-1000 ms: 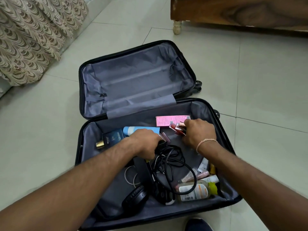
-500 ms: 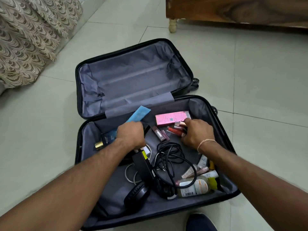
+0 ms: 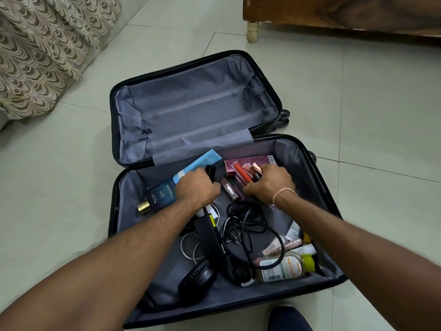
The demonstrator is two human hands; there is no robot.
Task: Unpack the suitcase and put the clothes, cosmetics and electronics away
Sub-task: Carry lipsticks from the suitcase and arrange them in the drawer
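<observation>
Head view: a person is bending over an open black hard-shell suitcase with grey lining [image 3: 133,194] lying on the pale tiled floor [image 3: 358,103], both hands working at the 12 o'clock end of the near compartment. The left hand [image 3: 196,188] is curling around a light-blue flat tube [image 3: 198,164] and a small black object [image 3: 213,172], with a dark-blue perfume bottle with a gold cap [image 3: 160,197] just beside it at 9 o'clock. The right hand [image 3: 270,185] is closing over a cluster of red and pink lipstick tubes [image 3: 243,174], which are resting against a maroon cardboard box [image 3: 253,161].

The risk appears to lie in the overfilled grips: several slim tubes are being gathered in one fist, and any of them could slip and roll under the tangled black cable [image 3: 245,225] at the centre. The cable could also snag a wrist on the lift and drag the black power adapter [image 3: 210,235] or the clear bottle with a yellow-green cap [image 3: 286,267] at 5 o'clock.

Against the frame half a second earlier, the blue tube is sitting in much the same raised, angled position, the black object is now showing at the left hand's fingertips, and the lipsticks are bunching higher in the right hand. The black over-ear headphones [image 3: 198,280] at 7 o'clock are lying as before.
</observation>
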